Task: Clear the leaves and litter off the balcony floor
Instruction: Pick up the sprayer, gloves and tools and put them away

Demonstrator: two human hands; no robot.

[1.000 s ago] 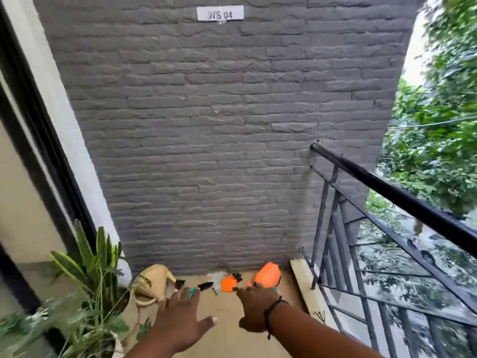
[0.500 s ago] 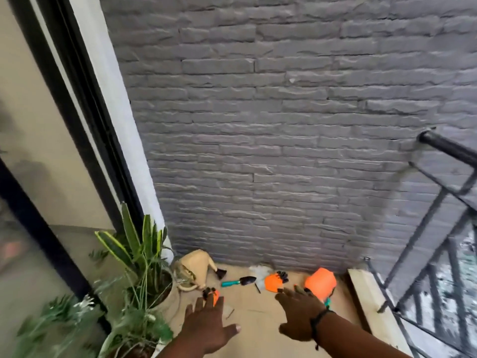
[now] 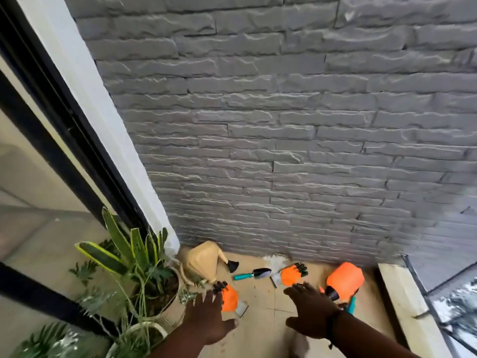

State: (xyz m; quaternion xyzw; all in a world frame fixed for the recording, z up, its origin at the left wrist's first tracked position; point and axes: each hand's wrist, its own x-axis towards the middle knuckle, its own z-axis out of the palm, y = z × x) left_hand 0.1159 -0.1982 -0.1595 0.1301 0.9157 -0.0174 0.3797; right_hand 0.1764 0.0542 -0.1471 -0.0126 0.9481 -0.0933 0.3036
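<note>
Both my hands reach out over the tan balcony floor, fingers spread and empty. My left hand hovers just short of an orange glove with black fingertips. My right hand is stretched toward a second orange glove near the wall. A small trowel with a teal handle lies between the gloves. A pale scrap of litter sits at the foot of the wall.
A tan watering can lies by the corner. An orange spray bottle is at the right. Potted plants crowd the left by the glass door. A grey stone wall closes the end; a concrete curb and railing run along the right.
The view has tilted down and moved closer to the floor items. Both hands have stretched further forward toward the gloves, still holding nothing.
</note>
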